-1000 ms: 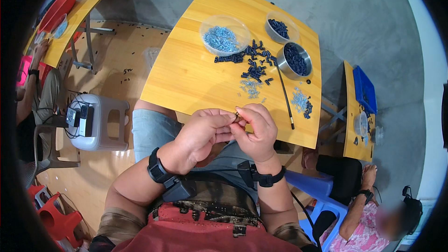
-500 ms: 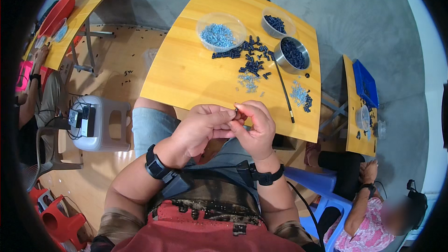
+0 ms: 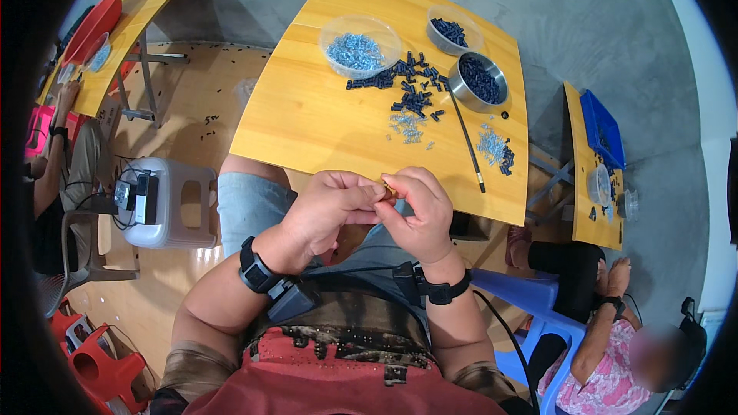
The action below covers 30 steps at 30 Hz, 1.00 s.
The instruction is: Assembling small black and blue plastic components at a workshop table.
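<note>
Just in front of the table's near edge, my left hand (image 3: 332,206) and my right hand (image 3: 419,207) meet with their fingertips pinched together. Only a sliver of something small and dark shows between the fingers; its kind is hidden. On the yellow wooden table (image 3: 307,100) beyond lies a loose pile of short black cylindrical pieces (image 3: 415,98). Close to it are small clear bluish pieces (image 3: 406,127). A second little heap of clear pieces (image 3: 490,144) lies further right, with several black pieces (image 3: 506,160) beside it.
A clear plastic tub (image 3: 360,48) holds bluish pieces; another tub (image 3: 455,29) and a steel bowl (image 3: 480,82) hold black ones. A thin black rod (image 3: 466,138) lies on the table. A grey stool (image 3: 173,204) stands left. People sit at tables on both sides.
My fingertips have shifted slightly, and less of the small dark thing between them shows. The table appears a little higher and further left in the picture.
</note>
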Each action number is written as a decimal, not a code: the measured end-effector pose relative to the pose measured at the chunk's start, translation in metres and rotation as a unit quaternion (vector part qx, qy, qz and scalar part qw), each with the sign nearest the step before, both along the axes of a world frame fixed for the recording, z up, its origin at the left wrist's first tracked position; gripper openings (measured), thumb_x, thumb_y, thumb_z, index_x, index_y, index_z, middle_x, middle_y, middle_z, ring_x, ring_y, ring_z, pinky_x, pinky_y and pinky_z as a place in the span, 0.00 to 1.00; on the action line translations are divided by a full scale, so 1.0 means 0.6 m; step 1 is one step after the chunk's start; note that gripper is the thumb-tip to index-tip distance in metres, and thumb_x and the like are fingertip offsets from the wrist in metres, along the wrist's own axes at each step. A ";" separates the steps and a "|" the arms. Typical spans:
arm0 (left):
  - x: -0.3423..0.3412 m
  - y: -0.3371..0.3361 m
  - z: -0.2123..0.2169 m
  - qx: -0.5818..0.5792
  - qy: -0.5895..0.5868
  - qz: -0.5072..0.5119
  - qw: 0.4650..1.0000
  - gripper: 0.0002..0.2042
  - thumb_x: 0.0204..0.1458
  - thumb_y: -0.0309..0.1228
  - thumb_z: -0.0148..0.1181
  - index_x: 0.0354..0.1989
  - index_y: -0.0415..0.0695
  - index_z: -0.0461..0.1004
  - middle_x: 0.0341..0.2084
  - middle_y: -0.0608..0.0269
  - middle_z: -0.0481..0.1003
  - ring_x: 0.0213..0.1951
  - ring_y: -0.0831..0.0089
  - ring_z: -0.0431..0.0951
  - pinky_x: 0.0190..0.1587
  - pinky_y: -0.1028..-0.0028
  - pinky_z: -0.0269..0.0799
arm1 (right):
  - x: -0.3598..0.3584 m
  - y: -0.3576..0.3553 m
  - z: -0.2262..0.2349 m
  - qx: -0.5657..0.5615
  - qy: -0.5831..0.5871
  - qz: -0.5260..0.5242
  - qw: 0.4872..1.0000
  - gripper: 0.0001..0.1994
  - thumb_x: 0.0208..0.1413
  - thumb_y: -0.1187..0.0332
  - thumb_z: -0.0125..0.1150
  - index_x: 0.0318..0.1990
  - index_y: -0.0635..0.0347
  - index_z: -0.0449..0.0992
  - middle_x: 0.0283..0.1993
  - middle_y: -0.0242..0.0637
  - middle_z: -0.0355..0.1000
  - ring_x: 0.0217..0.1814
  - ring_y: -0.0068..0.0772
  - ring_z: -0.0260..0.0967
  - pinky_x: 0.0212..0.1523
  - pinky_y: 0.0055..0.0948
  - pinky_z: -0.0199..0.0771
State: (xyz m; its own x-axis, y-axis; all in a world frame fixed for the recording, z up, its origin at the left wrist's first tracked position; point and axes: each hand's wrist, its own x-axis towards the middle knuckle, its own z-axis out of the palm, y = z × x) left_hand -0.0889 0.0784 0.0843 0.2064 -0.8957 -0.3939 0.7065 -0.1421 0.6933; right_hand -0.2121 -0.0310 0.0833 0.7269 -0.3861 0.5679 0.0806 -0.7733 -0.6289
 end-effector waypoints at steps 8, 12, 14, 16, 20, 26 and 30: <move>-0.013 0.005 -0.002 -0.011 -0.006 -0.009 1.000 0.09 0.53 0.29 0.54 0.36 0.36 0.75 0.32 0.60 0.76 0.33 0.76 0.76 0.38 0.79 0.73 | -0.013 0.017 -0.008 0.056 -0.007 -0.003 0.998 0.16 0.35 0.81 0.63 0.37 0.65 0.71 0.31 0.40 0.67 0.29 0.35 0.67 0.28 0.27 0.70; -0.019 0.015 -0.009 -0.034 -0.025 -0.019 0.999 0.08 0.53 0.29 0.54 0.36 0.36 0.74 0.32 0.61 0.76 0.34 0.76 0.76 0.39 0.78 0.73 | -0.022 0.025 -0.012 0.030 -0.001 -0.004 1.000 0.16 0.35 0.82 0.63 0.37 0.65 0.71 0.32 0.41 0.67 0.30 0.35 0.67 0.28 0.26 0.71; -0.021 0.017 -0.011 -0.030 -0.043 -0.026 0.998 0.08 0.54 0.29 0.54 0.35 0.37 0.74 0.31 0.62 0.76 0.34 0.76 0.76 0.39 0.77 0.73 | -0.025 0.032 -0.019 0.040 -0.009 -0.020 0.999 0.16 0.35 0.81 0.62 0.37 0.66 0.71 0.33 0.41 0.67 0.30 0.35 0.68 0.30 0.27 0.71; -0.019 0.010 -0.025 -0.014 -0.024 -0.015 0.999 0.07 0.54 0.29 0.53 0.35 0.37 0.74 0.31 0.62 0.76 0.34 0.75 0.76 0.39 0.77 0.73 | -0.022 0.038 -0.028 0.047 0.020 -0.042 0.998 0.15 0.36 0.80 0.62 0.37 0.66 0.71 0.33 0.41 0.67 0.31 0.36 0.68 0.31 0.27 0.71; -0.032 0.005 -0.067 0.058 0.037 0.002 0.998 0.07 0.55 0.27 0.51 0.38 0.37 0.71 0.33 0.60 0.75 0.35 0.73 0.76 0.39 0.76 0.74 | -0.025 0.041 -0.061 0.103 0.084 -0.072 0.989 0.15 0.37 0.78 0.61 0.37 0.66 0.71 0.34 0.41 0.67 0.30 0.36 0.67 0.33 0.29 0.71; -0.056 -0.001 -0.096 0.088 0.051 -0.003 0.995 0.07 0.56 0.32 0.49 0.35 0.41 0.70 0.32 0.62 0.75 0.31 0.77 0.75 0.32 0.81 0.71 | -0.038 0.039 -0.078 0.133 0.141 -0.120 0.974 0.14 0.36 0.77 0.61 0.35 0.65 0.72 0.34 0.42 0.68 0.30 0.37 0.67 0.30 0.29 0.69; -0.062 -0.012 -0.108 0.118 0.061 0.005 0.991 0.08 0.57 0.33 0.48 0.34 0.43 0.70 0.28 0.65 0.73 0.28 0.78 0.74 0.28 0.81 0.70 | -0.038 0.032 -0.106 0.069 0.136 -0.182 0.971 0.10 0.34 0.75 0.65 0.29 0.63 0.72 0.28 0.38 0.69 0.27 0.32 0.67 0.27 0.25 0.68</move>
